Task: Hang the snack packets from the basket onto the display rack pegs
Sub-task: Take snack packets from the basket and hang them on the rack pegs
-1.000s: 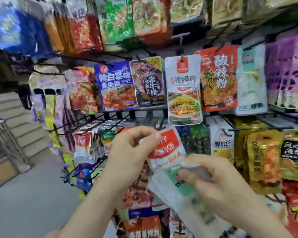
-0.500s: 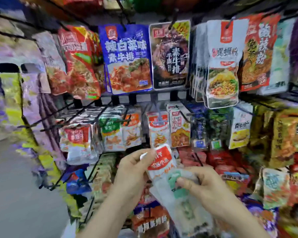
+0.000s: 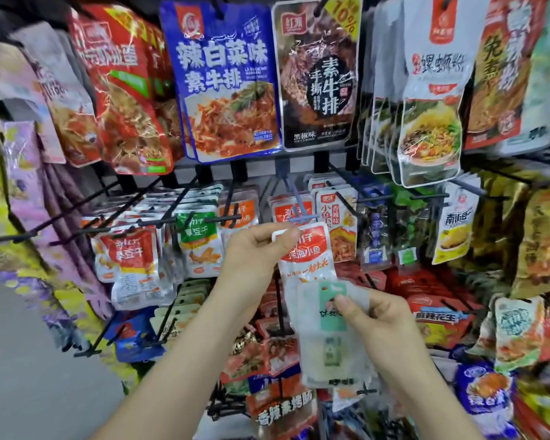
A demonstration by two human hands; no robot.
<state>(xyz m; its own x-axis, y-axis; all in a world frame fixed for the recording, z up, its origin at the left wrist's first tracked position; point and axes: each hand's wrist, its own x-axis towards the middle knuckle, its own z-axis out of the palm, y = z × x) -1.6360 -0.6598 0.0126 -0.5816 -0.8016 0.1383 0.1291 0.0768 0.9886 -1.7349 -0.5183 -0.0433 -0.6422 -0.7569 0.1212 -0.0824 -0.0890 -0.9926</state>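
My left hand pinches the top corner of a small red-and-white snack packet and holds it upright just below the tip of a peg in the middle row of the display rack. Matching red packets hang on that peg behind it. My right hand grips a small stack of white packets with a green label, lower and slightly right of the red one. The basket is out of view.
Large packets, blue and dark, hang on the row above. Small packets fill the pegs to the left, whose black tips stick out toward me. More packets crowd the right side and lower rows. Grey floor lies at the left.
The view has closed in on the rack's middle row. My left hand has raised the red packet up to the peg tip; my right hand keeps the white stack below.
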